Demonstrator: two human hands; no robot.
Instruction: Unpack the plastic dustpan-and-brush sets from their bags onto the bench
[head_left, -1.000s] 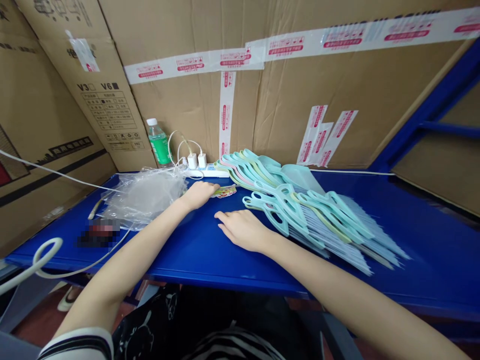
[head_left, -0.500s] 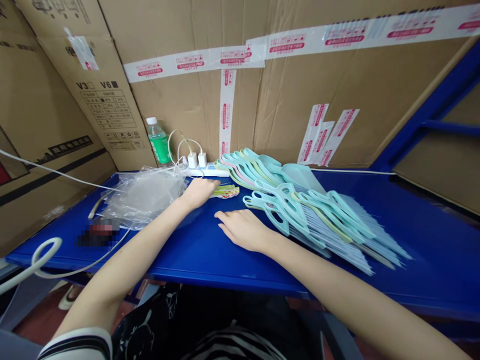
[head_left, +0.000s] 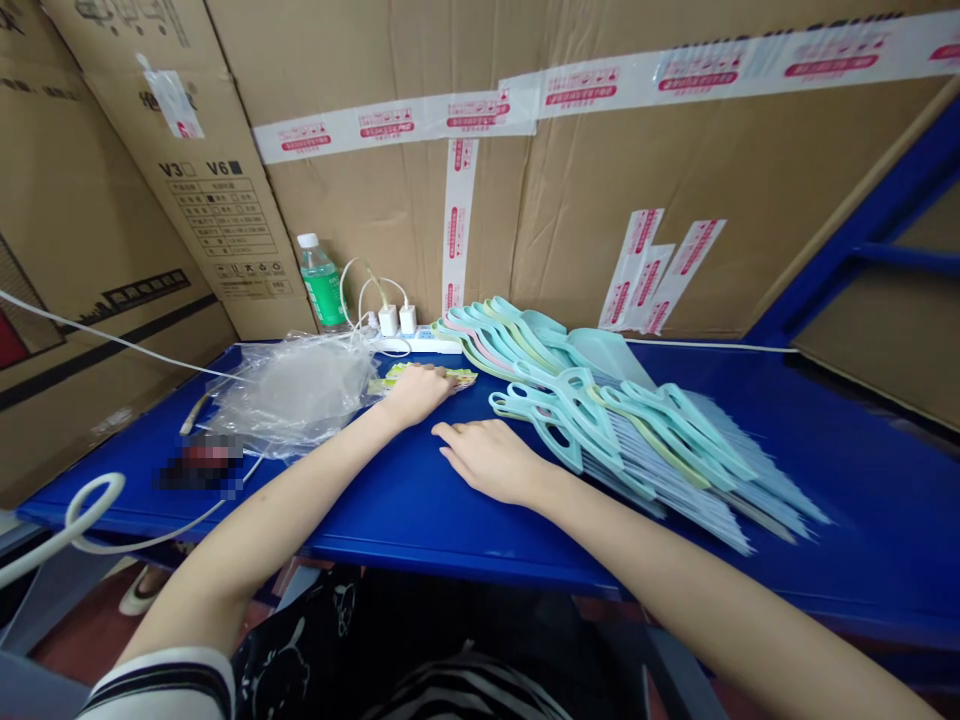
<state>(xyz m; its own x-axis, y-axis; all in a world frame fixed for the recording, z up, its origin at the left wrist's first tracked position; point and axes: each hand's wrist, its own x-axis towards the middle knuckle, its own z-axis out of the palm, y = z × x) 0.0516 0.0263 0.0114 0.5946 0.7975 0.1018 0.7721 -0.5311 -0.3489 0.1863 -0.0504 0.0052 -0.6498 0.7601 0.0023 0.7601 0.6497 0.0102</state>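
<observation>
Change at the left hand (head_left: pixel 416 392)?

Yes. It has slid forward onto the printed card (head_left: pixel 459 377), a small colourful strip that lay just beside it a moment ago. Now the card pokes out on both sides of the hand, right by the power strip (head_left: pixel 424 345).

Left fingers (head_left: pixel 433 378), what are they doing?

Lying flat and close together on top of the card, pressing down. No curl round it, no visible pinch. Fingertips are partly hidden, so I can't tell if there's any hold on the edge.

Right hand (head_left: pixel 491 462)?

Flat on the blue worktop (head_left: pixel 862 530), in about the same spot as before. Right fingers (head_left: pixel 451 445) are slightly spread, holding nothing, and sit just beside the pile of mint-green plastic handles (head_left: pixel 555 405).

What's in that pile?

Looped handles in mint, some with pink or yellow edges, and pale ribbed ends fanning out to the right. Exact item is hard to tell from here.

Anything else near the hands?

Clear plastic bag (head_left: pixel 292 390) left of the left hand, two white chargers (head_left: pixel 397 320) plugged into the strip, green water bottle (head_left: pixel 322 285) behind them. Cardboard boxes (head_left: pixel 637 200) with printed packing tape (head_left: pixel 405 115) stand along the back. Blurred patch (head_left: pixel 201 465) on the worktop, left side, unreadable.
</observation>
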